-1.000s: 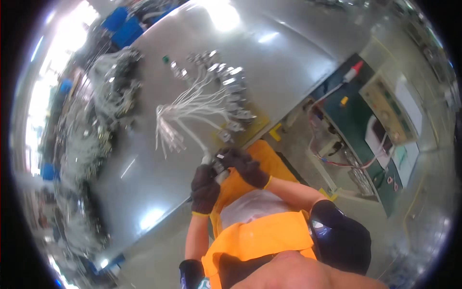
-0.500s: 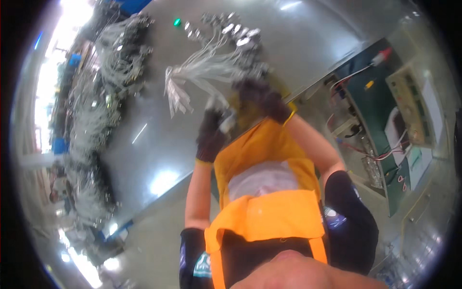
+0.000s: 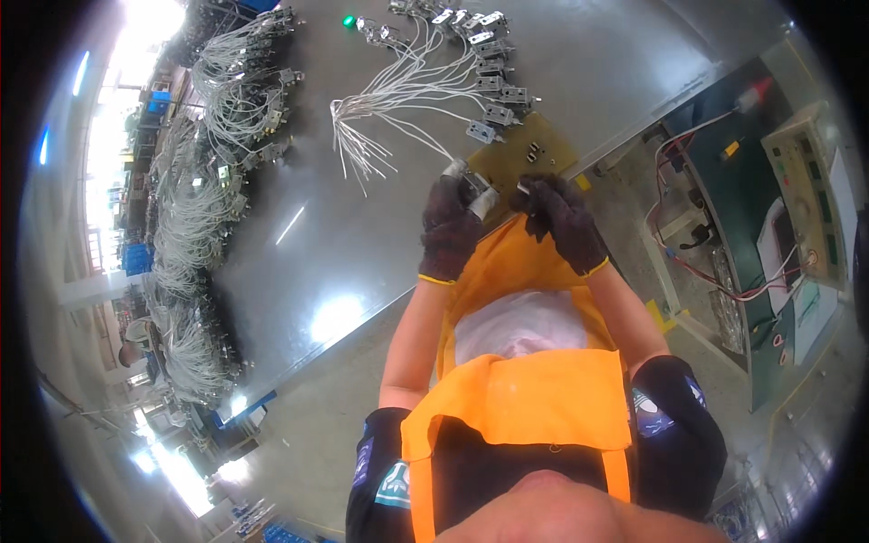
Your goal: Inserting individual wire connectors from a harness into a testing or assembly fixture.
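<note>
My left hand [image 3: 450, 226], in a dark glove with pale-covered fingertips, is closed on a small silver metal box-shaped part [image 3: 474, 185] with a white cable. My right hand [image 3: 563, 217], gloved too, has its fingers pinched beside that part, apart from it. A small light-coloured piece [image 3: 523, 188] shows at its fingertips; its kind is too small to make out. Both hands are over the near edge of a yellowish board [image 3: 495, 161], where a few tiny metal pieces [image 3: 533, 152] lie. Beyond it fans a bundle of white cables [image 3: 371, 104] ending in similar metal parts [image 3: 493, 83].
The metal table [image 3: 262, 271] carries a long heap of cabled parts [image 3: 195, 217] on the left. A green light [image 3: 348, 21] shows at the far side. To the right stands a dark green bench [image 3: 724, 235] with a beige instrument box [image 3: 806, 190], wires and scissors [image 3: 777, 340].
My right hand has drawn back toward me and to the right from over the board. My left hand has shifted slightly right with the metal part. The view has shifted and sharpened.
</note>
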### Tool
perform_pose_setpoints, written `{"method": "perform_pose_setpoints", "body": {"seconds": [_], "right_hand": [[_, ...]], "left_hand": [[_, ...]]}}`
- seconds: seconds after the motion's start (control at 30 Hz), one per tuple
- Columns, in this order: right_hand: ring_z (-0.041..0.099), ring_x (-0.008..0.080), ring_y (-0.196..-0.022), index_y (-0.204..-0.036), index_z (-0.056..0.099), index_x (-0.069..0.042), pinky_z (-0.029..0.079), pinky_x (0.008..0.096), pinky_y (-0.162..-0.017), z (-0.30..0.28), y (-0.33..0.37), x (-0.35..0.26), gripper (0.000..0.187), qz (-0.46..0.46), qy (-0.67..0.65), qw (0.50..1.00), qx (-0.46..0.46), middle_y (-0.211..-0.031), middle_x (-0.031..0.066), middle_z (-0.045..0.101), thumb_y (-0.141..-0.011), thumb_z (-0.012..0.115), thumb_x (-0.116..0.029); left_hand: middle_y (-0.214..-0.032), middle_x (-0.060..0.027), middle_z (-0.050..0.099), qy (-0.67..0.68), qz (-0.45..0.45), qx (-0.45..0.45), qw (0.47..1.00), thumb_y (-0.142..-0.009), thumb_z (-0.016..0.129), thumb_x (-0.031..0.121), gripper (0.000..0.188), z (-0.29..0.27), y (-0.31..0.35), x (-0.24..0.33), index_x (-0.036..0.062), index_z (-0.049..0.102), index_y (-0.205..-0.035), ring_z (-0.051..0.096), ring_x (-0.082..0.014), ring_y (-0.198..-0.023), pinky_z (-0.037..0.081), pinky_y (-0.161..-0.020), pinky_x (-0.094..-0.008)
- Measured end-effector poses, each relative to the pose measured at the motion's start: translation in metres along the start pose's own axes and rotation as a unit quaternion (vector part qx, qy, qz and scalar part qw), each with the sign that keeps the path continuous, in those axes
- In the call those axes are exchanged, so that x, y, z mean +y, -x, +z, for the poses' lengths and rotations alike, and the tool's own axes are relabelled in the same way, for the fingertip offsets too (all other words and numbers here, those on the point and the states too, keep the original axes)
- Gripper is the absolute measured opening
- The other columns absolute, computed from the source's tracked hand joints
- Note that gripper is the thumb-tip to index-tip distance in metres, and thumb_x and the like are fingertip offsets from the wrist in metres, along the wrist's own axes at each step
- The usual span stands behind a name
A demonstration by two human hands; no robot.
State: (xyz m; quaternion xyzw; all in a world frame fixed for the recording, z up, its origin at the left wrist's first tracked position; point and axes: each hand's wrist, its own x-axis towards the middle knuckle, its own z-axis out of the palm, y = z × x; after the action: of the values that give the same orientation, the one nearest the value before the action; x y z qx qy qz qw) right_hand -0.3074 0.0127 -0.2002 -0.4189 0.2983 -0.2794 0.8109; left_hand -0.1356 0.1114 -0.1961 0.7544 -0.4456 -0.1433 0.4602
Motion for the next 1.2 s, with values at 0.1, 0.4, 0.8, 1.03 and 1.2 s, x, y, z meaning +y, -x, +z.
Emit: {"method": "perform_pose_setpoints", "body": {"seconds": [0.1, 0.4, 0.8, 1.03, 1.2], "right_hand": [[0.06, 0.0106, -0.062, -0.12, 0.059, -0.002, 0.048, 0.0224, -0.055, 0.0, 0.011, -0.007, 0.031, 0.026, 0.062, 0.998, -0.011, -0.091, 0.008, 0.069, -0.101, 0.047, -0.024], [0.062, 0.0096, -0.067, -0.122, 0.058, -0.001, 0.049, 0.0221, -0.061, 0.008, 0.025, -0.011, 0.029, 0.018, 0.089, 0.995, -0.036, -0.094, 0.0055, 0.069, -0.098, 0.053, -0.018], [0.067, 0.03, -0.084, -0.11, 0.066, -0.005, 0.052, 0.0378, -0.07, 0.025, 0.005, -0.01, 0.022, -0.473, 0.515, 0.715, -0.021, -0.099, 0.0146, 0.068, -0.088, 0.065, -0.005], [0.059, 0.0155, -0.064, -0.104, 0.068, -0.012, 0.048, 0.0284, -0.057, 0.026, 0.01, 0.003, 0.018, -0.237, 0.236, 0.942, -0.035, -0.086, 0.0044, 0.064, -0.096, 0.052, -0.016], [0.046, 0.0103, -0.044, -0.099, 0.065, -0.009, 0.037, 0.0211, -0.044, 0.026, 0.014, 0.023, 0.021, 0.161, -0.067, 0.985, 0.002, -0.073, 0.0005, 0.059, -0.097, 0.053, -0.026]], "left_hand": [[-0.095, -0.0109, 0.062, -0.076, 0.026, -0.002, 0.997, -0.078, 0.079, 0.014, 0.058, -0.005, 0.001, 0.024, 0.0016, 0.053, -0.129, 0.062, -0.0212, -0.082, 0.052, -0.075, -0.0345], [-0.095, -0.0087, 0.064, -0.045, 0.004, -0.043, 0.998, -0.081, 0.075, 0.007, 0.055, -0.009, -0.01, 0.023, -0.001, 0.053, -0.131, 0.061, -0.0143, -0.085, 0.052, -0.078, -0.0314], [-0.099, -0.0187, 0.068, -0.084, 0.029, 0.005, 0.996, -0.081, 0.077, 0.026, 0.045, -0.005, -0.019, 0.046, -0.0023, 0.064, -0.114, 0.068, -0.0281, -0.089, 0.054, -0.08, -0.0361], [-0.095, -0.0119, 0.066, 0.051, -0.01, -0.041, 0.998, -0.084, 0.074, 0.015, 0.038, 0.001, -0.017, 0.023, 0.0022, 0.06, -0.117, 0.065, -0.0198, -0.087, 0.053, -0.075, -0.0333], [-0.114, -0.0059, 0.059, 0.419, -0.103, -0.108, 0.896, -0.083, 0.07, 0.008, 0.067, -0.003, 0.004, 0.008, 0.0046, 0.038, -0.142, 0.058, -0.016, -0.099, 0.051, -0.084, -0.0339]]}}
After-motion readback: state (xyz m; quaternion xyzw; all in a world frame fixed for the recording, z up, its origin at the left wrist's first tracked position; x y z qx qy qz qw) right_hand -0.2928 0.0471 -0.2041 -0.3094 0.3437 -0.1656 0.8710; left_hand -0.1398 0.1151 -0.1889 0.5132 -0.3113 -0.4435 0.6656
